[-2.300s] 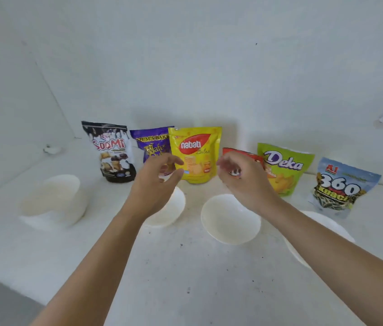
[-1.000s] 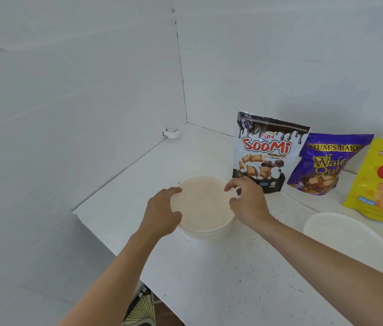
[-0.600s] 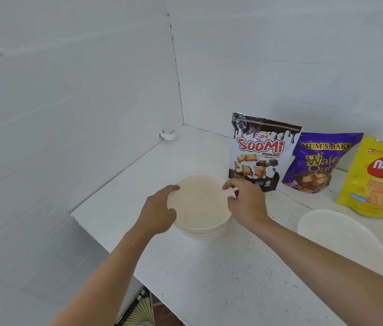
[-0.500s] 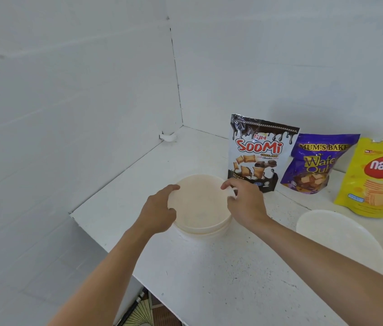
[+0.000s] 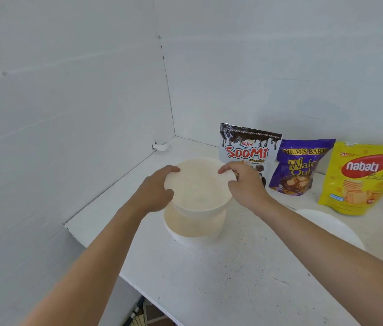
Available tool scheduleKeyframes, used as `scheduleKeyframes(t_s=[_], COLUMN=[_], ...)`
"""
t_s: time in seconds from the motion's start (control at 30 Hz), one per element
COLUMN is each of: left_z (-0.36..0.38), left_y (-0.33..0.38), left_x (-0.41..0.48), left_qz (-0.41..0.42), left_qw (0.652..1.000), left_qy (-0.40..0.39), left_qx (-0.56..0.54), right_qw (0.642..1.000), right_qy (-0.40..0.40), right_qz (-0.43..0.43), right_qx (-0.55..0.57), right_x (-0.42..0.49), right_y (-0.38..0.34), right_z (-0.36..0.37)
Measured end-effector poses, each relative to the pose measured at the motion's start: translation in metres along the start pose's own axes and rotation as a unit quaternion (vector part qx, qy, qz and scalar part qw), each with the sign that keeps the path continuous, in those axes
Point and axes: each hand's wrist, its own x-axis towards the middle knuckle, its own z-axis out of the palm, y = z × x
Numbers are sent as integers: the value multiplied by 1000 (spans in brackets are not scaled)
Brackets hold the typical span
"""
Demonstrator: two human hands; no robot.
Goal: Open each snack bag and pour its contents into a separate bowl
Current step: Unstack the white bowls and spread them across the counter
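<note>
l hand (image 5: pixel 155 191) and r hand (image 5: pixel 247 184) grip opposite sides of the top bowl (image 5: pixel 197 189), fingers curled over its rim. it is held just above a second bowl (image 5: pixel 185 229) on the white shelf (image 5: pixel 233 278); bowl-to-bowl contact at the rear possibly present, view blocked. soomi bag (image 5: pixel 247 149), purple wafer bag (image 5: pixel 301 165) and nabati bag (image 5: pixel 360 177) stand upright behind, w/ a third bowl (image 5: pixel 331 224) at right.
</note>
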Motion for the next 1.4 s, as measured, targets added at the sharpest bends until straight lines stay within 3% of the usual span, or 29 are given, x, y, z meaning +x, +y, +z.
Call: scheduleKeyframes(t_s=[0.13,0.27,0.47,0.9,1.4], left_z=[-7,7,36,120,199], left_y=[39,72,109,138,85], left_x=[-3,-9,-21,-93,-174], left_qz=[42,87,137,120,51], left_qw=[996,991,983,977,973], left_qy=[18,7,-14,-92,-184], left_qx=[-75,-100,-124,-153,-130], right_qw=[995,988,981,984,986], right_qy=[67,145,185,163,79], right_qz=[-10,-44,-11,64,133], right_qx=[73,38,50,16,-61], right_x=[-7,-27,-72,-183,-290], right_y=[-13,-13,0,59,120], right_z=[-37,-69,-115,-155,-126])
